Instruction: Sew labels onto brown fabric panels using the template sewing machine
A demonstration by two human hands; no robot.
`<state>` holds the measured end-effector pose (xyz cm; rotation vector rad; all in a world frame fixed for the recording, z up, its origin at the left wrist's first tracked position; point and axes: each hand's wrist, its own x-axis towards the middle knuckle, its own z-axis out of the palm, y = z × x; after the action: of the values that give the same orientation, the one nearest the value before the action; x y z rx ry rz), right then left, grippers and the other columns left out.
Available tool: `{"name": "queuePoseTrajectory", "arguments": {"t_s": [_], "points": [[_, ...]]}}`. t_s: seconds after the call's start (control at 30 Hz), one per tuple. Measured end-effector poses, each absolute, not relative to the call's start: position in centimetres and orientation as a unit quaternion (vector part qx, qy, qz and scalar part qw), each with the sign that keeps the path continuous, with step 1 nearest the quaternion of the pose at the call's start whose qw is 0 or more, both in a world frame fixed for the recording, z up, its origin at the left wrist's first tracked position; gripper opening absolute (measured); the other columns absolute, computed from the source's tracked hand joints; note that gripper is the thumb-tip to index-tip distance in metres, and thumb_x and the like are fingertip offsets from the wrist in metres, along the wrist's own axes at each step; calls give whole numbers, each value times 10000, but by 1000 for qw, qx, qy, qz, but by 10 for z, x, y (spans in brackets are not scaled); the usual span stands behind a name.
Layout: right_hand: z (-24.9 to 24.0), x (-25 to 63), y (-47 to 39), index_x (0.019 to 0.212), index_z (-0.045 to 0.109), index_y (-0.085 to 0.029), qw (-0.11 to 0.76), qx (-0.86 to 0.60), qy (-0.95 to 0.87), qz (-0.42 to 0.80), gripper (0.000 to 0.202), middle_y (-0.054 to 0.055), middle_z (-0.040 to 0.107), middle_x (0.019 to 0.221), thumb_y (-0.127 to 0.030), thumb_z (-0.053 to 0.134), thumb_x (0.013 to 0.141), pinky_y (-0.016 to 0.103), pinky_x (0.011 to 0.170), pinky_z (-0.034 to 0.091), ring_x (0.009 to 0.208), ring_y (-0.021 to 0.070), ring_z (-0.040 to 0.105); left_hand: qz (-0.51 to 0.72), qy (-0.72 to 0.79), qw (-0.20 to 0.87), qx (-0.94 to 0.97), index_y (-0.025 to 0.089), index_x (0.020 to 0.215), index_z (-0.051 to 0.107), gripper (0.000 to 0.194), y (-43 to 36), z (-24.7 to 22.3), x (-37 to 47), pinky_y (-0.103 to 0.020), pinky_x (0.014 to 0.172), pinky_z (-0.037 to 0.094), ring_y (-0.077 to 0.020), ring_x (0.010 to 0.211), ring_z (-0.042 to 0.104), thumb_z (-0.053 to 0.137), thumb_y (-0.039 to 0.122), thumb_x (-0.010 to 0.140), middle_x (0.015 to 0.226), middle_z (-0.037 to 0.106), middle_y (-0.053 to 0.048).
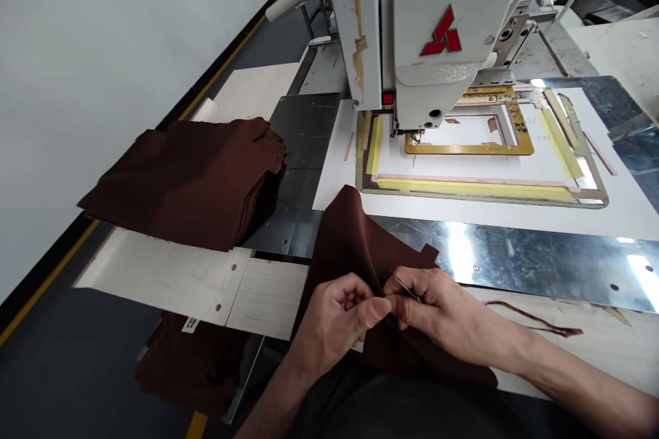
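Note:
A piece of brown fabric lies partly on the table edge and drapes toward my lap, with a fold standing up in its middle. My left hand is closed, pinching the fabric between thumb and fingers. Right against it, my right hand is closed around a slim metal tool, mostly hidden by the fingers. The fingertips of both hands meet over the cloth, and what lies exactly between them is hidden.
A stack of brown fabric pieces sits at left. Ahead stands a white sewing machine above a yellow-edged frame on a white sheet. A dark red cord lies at right. More brown fabric is below the table.

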<state>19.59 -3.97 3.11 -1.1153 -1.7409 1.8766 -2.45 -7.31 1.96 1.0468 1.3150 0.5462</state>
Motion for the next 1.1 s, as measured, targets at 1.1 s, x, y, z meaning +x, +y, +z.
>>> {"name": "queuePoseTrajectory", "arguments": {"t_s": [1.1], "points": [[36, 192, -52, 823, 577, -214, 13, -394, -913, 103, 177, 23, 575, 775, -56, 646, 786, 375, 599, 260, 685, 218, 557, 212, 587, 586, 517, 184, 758, 601, 226, -77, 4, -5, -197, 467, 430, -110, 502, 542, 596, 334, 927, 584, 589, 31]]}}
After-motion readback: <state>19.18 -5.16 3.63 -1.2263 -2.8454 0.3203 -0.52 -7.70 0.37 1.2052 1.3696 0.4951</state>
